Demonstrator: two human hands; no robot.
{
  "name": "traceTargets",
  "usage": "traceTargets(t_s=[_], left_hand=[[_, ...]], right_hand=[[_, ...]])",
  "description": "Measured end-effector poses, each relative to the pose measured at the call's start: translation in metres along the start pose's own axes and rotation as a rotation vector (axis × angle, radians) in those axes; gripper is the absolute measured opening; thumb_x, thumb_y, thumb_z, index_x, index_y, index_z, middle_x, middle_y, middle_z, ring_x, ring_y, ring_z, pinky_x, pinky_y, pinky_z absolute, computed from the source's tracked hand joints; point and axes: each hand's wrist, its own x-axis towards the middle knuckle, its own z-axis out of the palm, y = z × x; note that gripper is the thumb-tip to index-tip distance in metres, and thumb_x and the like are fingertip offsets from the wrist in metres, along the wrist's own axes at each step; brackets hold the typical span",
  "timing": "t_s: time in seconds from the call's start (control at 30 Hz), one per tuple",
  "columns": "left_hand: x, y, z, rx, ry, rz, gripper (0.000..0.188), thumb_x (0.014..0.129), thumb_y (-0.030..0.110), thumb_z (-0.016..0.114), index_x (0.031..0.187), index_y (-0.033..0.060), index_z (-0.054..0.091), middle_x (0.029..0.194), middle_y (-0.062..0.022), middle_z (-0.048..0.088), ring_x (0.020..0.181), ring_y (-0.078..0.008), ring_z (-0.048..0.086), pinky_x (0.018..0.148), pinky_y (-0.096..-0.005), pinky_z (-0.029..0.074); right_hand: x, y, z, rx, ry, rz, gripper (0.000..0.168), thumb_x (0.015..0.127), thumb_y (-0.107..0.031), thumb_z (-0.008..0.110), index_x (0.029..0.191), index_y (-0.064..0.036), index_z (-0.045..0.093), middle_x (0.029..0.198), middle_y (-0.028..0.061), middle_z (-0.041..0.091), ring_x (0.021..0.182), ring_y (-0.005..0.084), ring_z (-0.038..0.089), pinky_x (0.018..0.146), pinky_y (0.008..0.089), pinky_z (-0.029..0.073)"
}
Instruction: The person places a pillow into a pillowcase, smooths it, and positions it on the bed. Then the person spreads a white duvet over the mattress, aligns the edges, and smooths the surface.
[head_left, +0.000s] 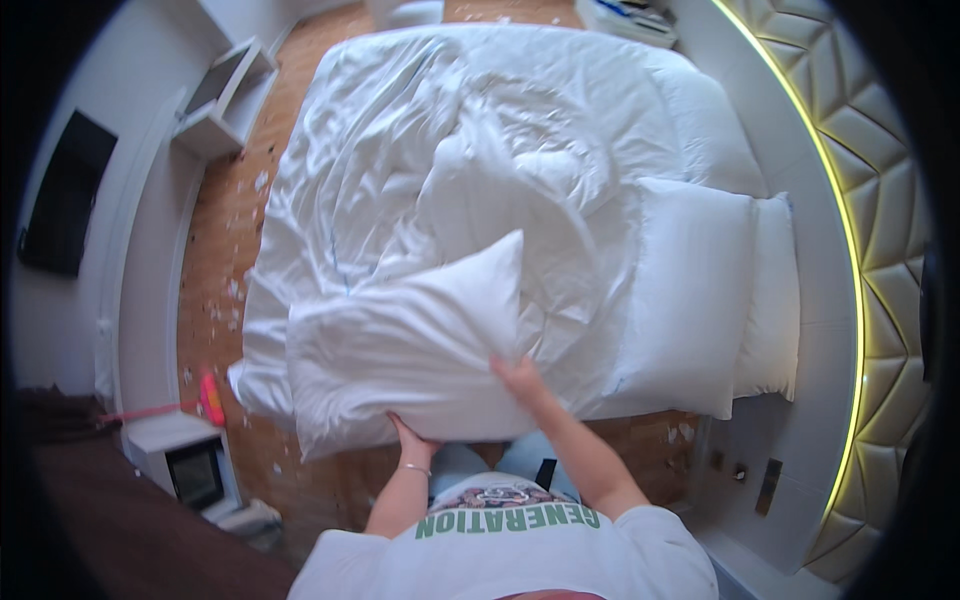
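A white pillow (397, 352) lies across the near side of the bed, its upper right corner raised to a point. My left hand (414, 435) grips its near edge, with the fingers hidden beneath the cloth. At the pillow's right side, my right hand (520, 379) has hold of the fabric. Beyond it, a rumpled white duvet (495, 172) is bunched over the bed. Two more pillows lie at the headboard end on the near side: a front white pillow (686, 292) overlaps a rear white pillow (771, 300).
A padded headboard wall (877, 225) with a lit yellow strip stands at the right. Scraps litter the wooden floor (225, 247) at the left. A white cabinet with a dark door (184, 465), a pink object (211, 400), a wall shelf (229, 101) and a television (67, 193) are also there.
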Motion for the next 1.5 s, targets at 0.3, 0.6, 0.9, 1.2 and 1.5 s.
traceTargets(t_s=[0.3, 0.6, 0.9, 1.2, 1.5], left_hand=[[0.014, -0.056, 0.134, 0.253, -0.218, 0.08, 0.047, 0.095, 0.038, 0.039, 0.129, 0.0061, 0.048, 0.127, -0.0108, 0.054, 0.115, -0.0271, 0.052, 0.097, -0.0419, 0.044], [-0.015, -0.205, 0.362, 0.468, -0.677, -0.053, 0.041, 0.098, 0.03, 0.041, 0.125, 0.0007, 0.05, 0.121, -0.0093, 0.059, 0.107, -0.0227, 0.058, 0.092, -0.036, 0.046], [-0.043, -0.48, 0.536, 0.735, -0.887, 0.022, 0.044, 0.089, 0.022, 0.063, 0.122, -0.0042, 0.05, 0.115, -0.0092, 0.059, 0.1, -0.0177, 0.057, 0.084, -0.0303, 0.047], [0.137, -0.544, 0.454, 1.434, -0.26, 0.106, 0.056, 0.085, 0.04, 0.062, 0.109, -0.0098, 0.055, 0.1, -0.0173, 0.061, 0.088, -0.0204, 0.058, 0.068, -0.0344, 0.047], [0.117, -0.566, 0.337, 1.42, -0.63, 0.092, 0.07, 0.075, 0.044, 0.072, 0.123, -0.0008, 0.049, 0.114, -0.0139, 0.059, 0.104, -0.0231, 0.056, 0.091, -0.0371, 0.043]], right_hand=[[-0.096, -0.097, -0.179, 0.218, -0.076, -0.09, 0.024, 0.084, -0.019, 0.067, 0.1, -0.001, 0.066, 0.088, 0.0061, 0.067, 0.082, 0.0113, 0.059, 0.074, 0.0272, 0.048], [-0.144, -0.085, -0.325, 0.342, 0.682, -0.638, 0.036, 0.082, -0.016, 0.067, 0.113, -0.001, 0.058, 0.102, 0.0048, 0.062, 0.089, 0.0139, 0.057, 0.08, 0.0302, 0.046], [-0.12, 0.016, -0.548, 0.676, 1.181, -0.615, 0.057, 0.083, -0.015, 0.062, 0.13, 0.007, 0.039, 0.131, 0.0154, 0.046, 0.117, 0.0242, 0.048, 0.099, 0.035, 0.038], [-0.041, 0.188, -0.569, -0.123, 0.659, 0.163, 0.043, 0.089, -0.03, 0.055, 0.116, 0.004, 0.056, 0.109, 0.0202, 0.062, 0.103, 0.0344, 0.058, 0.09, 0.0391, 0.043], [-0.072, 0.192, -0.585, -0.289, 0.247, 0.442, 0.051, 0.084, -0.046, 0.059, 0.095, 0.003, 0.066, 0.086, 0.023, 0.067, 0.086, 0.0348, 0.065, 0.075, 0.0391, 0.048]])
